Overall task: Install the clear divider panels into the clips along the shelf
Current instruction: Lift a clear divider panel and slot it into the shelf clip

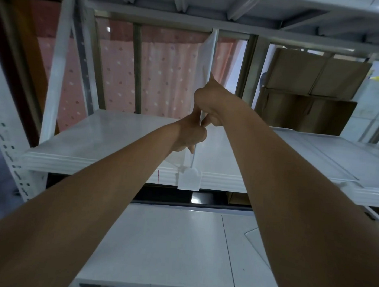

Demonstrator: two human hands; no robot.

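Note:
A clear divider panel (206,55) stands upright on the white shelf (109,136), seen edge-on, running from the front lip to the back rail. Its front lower corner sits in a white clip (189,179) on the shelf's front edge. My left hand (190,133) pinches the panel's front edge low down. My right hand (211,104) grips the same edge just above, thumb pointing up along it. The panel's top reaches a white holder (215,31) at the upper rail.
A pink dotted curtain (157,74) hangs behind the shelf. Cardboard boxes (307,93) stand at the back right. A flat clear panel (329,156) lies on the shelf's right part. Perforated uprights (4,145) frame the left side. A lower white shelf (173,242) lies beneath.

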